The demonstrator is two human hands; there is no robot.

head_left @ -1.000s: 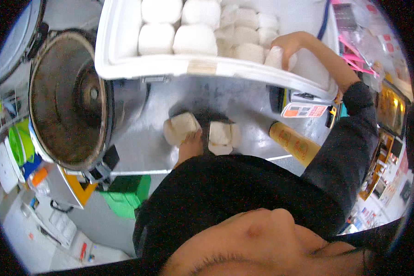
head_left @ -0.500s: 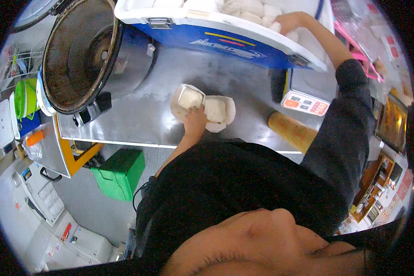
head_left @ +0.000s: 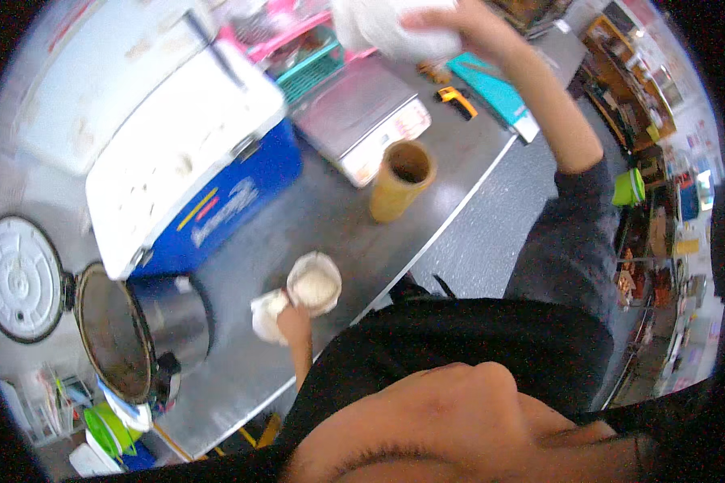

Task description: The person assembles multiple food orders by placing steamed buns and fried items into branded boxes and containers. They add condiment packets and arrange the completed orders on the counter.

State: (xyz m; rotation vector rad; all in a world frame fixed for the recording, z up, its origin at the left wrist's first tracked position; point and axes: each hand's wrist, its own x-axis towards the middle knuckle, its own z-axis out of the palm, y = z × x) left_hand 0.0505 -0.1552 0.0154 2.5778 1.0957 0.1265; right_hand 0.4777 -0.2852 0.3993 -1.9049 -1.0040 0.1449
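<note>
My left hand [head_left: 296, 324] is at an open white paper food box [head_left: 330, 264] on the steel table, its fingers closed at the fold between the halves. A pale, rice-like block [head_left: 314, 287] fills one half. The other half is partly covered by my hand. Far up at the top edge, my right hand [head_left: 447, 24] grips a bulky white cloth-like bundle [head_left: 383, 30] from its right side. The bundle is blurred and cut off by the picture edge.
A blue and white cooler box [head_left: 242, 197] stands at the back left, beside a deep metal pot [head_left: 169, 318] with its lid open. A scale [head_left: 362, 117] and an upright yellow cylindrical container [head_left: 401, 181] are to the right. Beyond them lies a yellow-and-black handheld device [head_left: 457, 102].
My view has swung right. My right hand has come out of the cooler, carrying the white bundle up and over the table's right part. My left hand stays at the food box.
</note>
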